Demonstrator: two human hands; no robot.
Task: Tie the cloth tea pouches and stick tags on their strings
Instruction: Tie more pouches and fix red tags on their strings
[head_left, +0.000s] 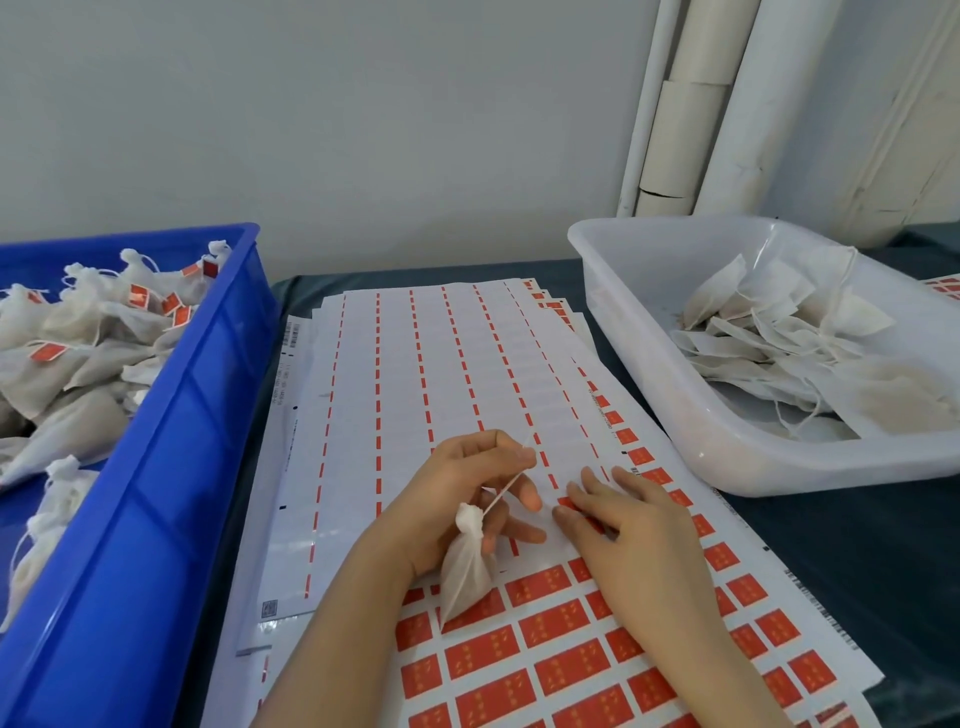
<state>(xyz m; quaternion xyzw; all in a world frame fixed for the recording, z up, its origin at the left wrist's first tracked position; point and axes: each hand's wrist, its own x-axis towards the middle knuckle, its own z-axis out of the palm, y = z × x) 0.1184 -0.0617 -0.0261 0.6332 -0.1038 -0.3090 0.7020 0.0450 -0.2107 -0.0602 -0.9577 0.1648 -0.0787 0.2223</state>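
A tied white cloth tea pouch (466, 571) hangs from its string (506, 486), which my left hand (470, 499) pinches near the top. My right hand (623, 525) lies flat on the sticker sheet (415, 374), and its fingertips touch a red tag (569, 505) at the edge of the peeled area. The lower part of the sheet still carries rows of red tags (550, 629).
A blue crate (171, 426) at the left holds several tied, tagged pouches (78, 332). A white translucent tub (727, 431) at the right holds several flat untied pouches (779, 338). More sticker sheets lie stacked beneath. White pipes (696, 104) stand against the wall.
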